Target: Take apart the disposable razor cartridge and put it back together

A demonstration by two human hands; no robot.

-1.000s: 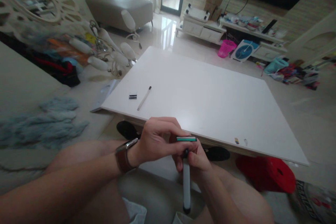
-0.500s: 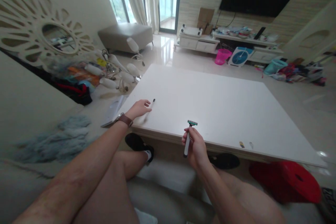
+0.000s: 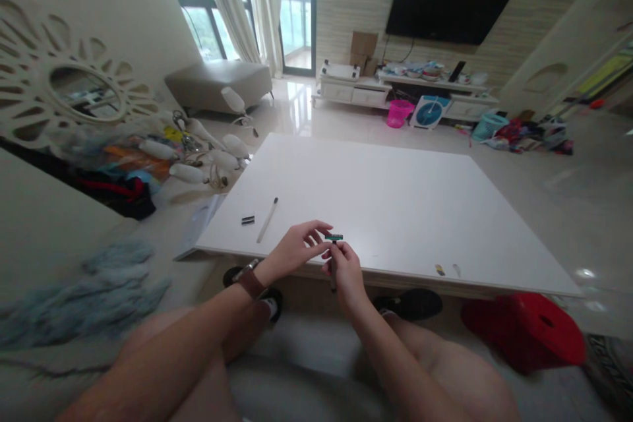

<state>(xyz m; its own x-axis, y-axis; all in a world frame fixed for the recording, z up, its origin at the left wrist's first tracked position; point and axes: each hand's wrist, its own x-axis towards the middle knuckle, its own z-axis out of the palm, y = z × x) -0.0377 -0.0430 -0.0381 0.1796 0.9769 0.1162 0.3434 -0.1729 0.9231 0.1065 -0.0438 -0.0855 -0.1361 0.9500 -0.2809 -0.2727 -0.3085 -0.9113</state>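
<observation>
My right hand [image 3: 346, 270] is closed around the handle of a razor [image 3: 333, 238], whose green and black head points up and away over the near edge of the white table [image 3: 386, 198]. Just left of the razor head is my left hand [image 3: 301, 247], its fingers apart and curved, thumb and fingertips close to the head. Whether they touch it, I cannot tell. A slim white stick with a dark tip, like a toothbrush [image 3: 268, 219], lies on the table to the left. Beside it are small black strips [image 3: 248, 219].
Small yellow-black [image 3: 440, 270] and pale pieces [image 3: 456, 270] lie near the table's front edge on the right. A red stool [image 3: 529, 330] stands by the right corner. Lamp parts [image 3: 212, 151] and bags crowd the left floor; a TV cabinet [image 3: 366, 92] lines the far wall.
My left hand has left the toothbrush-like stick and moved right to the razor head. The stick now lies on the table. My right hand still holds the razor, and the view has shifted.
</observation>
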